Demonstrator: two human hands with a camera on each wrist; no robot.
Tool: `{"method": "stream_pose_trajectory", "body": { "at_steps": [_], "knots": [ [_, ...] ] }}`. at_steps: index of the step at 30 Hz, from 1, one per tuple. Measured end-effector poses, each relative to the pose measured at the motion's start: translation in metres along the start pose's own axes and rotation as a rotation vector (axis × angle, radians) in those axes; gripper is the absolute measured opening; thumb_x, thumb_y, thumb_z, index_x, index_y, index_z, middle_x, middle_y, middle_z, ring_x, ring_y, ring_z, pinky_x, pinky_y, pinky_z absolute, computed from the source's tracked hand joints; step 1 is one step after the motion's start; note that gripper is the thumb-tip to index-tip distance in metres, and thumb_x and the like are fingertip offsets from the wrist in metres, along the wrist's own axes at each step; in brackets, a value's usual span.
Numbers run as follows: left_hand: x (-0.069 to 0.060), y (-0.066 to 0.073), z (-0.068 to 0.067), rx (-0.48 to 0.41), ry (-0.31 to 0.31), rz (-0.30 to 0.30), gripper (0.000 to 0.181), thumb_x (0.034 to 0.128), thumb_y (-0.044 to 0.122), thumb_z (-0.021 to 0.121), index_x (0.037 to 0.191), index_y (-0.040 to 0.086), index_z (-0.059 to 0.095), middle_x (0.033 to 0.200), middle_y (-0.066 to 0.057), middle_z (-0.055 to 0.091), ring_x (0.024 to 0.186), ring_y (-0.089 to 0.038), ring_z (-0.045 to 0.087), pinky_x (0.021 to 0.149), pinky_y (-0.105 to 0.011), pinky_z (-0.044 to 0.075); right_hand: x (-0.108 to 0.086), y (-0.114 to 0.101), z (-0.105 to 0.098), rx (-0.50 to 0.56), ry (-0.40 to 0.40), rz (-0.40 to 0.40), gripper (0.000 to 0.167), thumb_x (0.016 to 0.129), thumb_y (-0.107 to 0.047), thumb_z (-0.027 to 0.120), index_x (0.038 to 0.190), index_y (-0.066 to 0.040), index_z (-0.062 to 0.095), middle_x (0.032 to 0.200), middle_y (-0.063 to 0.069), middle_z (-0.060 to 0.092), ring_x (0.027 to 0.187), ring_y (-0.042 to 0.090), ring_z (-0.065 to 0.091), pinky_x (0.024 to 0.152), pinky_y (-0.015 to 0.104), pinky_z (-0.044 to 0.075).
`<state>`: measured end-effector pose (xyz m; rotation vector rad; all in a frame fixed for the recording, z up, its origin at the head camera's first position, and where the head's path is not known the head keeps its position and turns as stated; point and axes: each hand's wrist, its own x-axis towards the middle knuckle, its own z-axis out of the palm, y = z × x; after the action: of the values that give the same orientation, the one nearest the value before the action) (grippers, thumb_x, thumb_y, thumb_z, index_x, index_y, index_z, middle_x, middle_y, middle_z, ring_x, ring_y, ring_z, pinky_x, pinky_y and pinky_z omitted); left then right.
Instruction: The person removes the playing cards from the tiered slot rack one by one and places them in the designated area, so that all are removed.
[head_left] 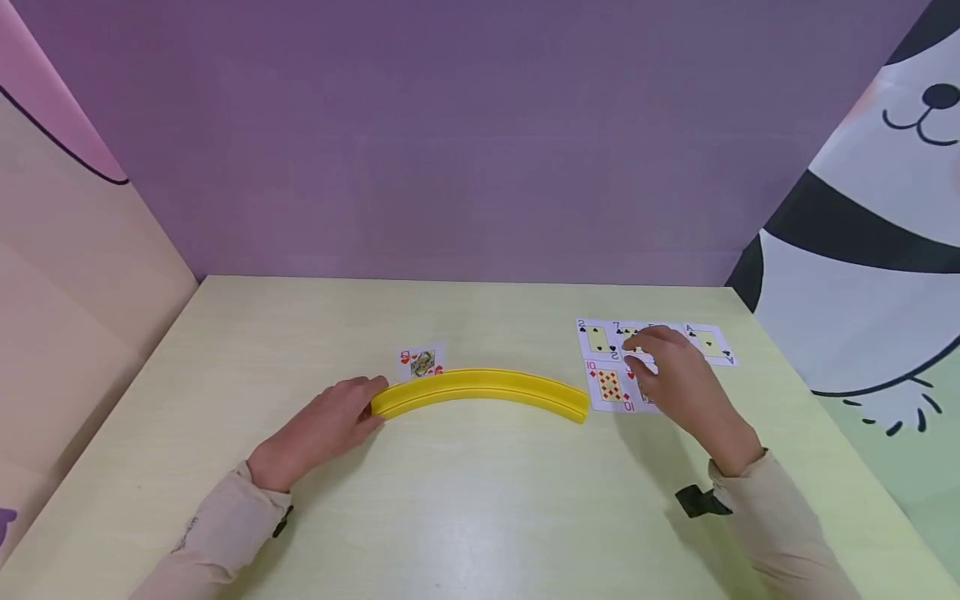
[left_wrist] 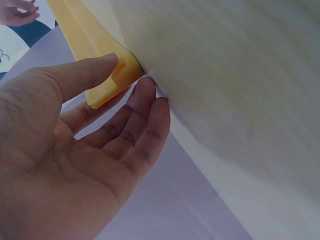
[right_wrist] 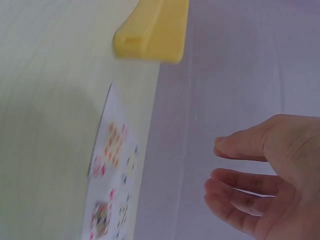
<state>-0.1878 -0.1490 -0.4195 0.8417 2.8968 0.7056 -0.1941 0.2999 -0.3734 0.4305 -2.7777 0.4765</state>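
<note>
A curved yellow plastic track piece (head_left: 480,383) lies on the table, bowed away from me. My left hand (head_left: 326,425) grips its left end, the thumb on one side and the fingers on the other, as the left wrist view shows. Over a block of playing cards to the right hovers my right hand (head_left: 690,392), fingers loosely bent and holding nothing. Under and around it lie a two of spades (head_left: 596,337), a ten of diamonds (head_left: 609,385) and an ace (head_left: 708,344); the hand covers parts of other cards.
A red queen card (head_left: 422,360) lies just behind the track's left part, which overlaps its lower edge in the head view. The pale table (head_left: 465,500) ends at a purple back wall (head_left: 465,150). A panda picture (head_left: 862,325) covers the right wall.
</note>
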Motion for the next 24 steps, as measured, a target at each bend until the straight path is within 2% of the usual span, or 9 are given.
{"method": "stream_pose_trajectory", "body": {
  "at_steps": [5,13,20,24],
  "knots": [
    [-0.001,0.000,-0.001,-0.002,0.002,-0.004,0.022,0.0887,0.008,0.074,0.103,0.006,0.058,0.079,0.000,0.052,0.068,-0.014,0.048,0.060,-0.025,0.044,0.011,-0.034,0.003,0.012,-0.013,-0.074,0.018,0.092,-0.003,0.068,0.110,-0.001,0.069,0.117,0.017,0.063,0.112,0.036,0.055,0.093,0.053,0.049],
    [-0.003,0.000,-0.002,0.001,0.010,0.002,0.023,0.0878,0.008,0.075,0.103,0.007,0.058,0.079,0.000,0.052,0.068,-0.014,0.048,0.059,-0.024,0.044,0.026,-0.080,0.011,0.024,0.027,-0.235,0.018,0.089,-0.003,0.072,0.107,-0.004,0.070,0.113,0.013,0.065,0.110,0.033,0.058,0.092,0.047,0.051],
    [-0.003,-0.001,-0.003,0.013,0.011,0.012,0.024,0.0878,0.008,0.076,0.103,0.006,0.058,0.078,0.001,0.051,0.067,-0.013,0.048,0.059,-0.024,0.044,0.038,-0.111,0.024,0.062,0.000,-0.266,0.019,0.091,-0.006,0.070,0.111,-0.006,0.070,0.115,0.009,0.065,0.113,0.028,0.057,0.093,0.043,0.051],
    [-0.004,-0.003,-0.003,0.014,0.016,0.014,0.024,0.0879,0.009,0.076,0.104,0.006,0.058,0.079,0.001,0.052,0.067,-0.013,0.048,0.059,-0.024,0.044,0.044,-0.129,0.030,0.091,0.009,-0.302,0.021,0.091,-0.007,0.071,0.113,-0.007,0.070,0.116,0.007,0.065,0.112,0.026,0.057,0.092,0.040,0.052]
  ]
}}
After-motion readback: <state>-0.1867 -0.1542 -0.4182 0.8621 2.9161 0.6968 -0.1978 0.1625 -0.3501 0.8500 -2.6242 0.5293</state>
